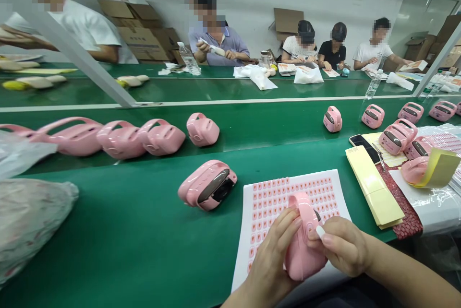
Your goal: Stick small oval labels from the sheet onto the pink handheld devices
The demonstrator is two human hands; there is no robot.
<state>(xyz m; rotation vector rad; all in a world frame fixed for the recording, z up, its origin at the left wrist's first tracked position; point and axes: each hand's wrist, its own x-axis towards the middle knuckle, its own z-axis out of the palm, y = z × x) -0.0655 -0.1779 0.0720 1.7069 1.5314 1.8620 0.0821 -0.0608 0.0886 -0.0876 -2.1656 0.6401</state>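
My left hand (272,245) grips a pink handled plastic device (301,250) from the left, and my right hand (340,245) holds its other side. A pale tip, perhaps a fingernail, presses near a small panel on the device. Under both hands lies a white sheet of small pink stickers (334,188). Just left of the sheet, another pink device (208,184) lies tilted on the green belt, its dark window showing.
Several pink devices stand in rows on a raised green belt (252,125). To the right lie yellow paper pads, a phone and plastic sheeting. A plastic bag bulges at the left. Co-workers sit across a further belt, handling items.
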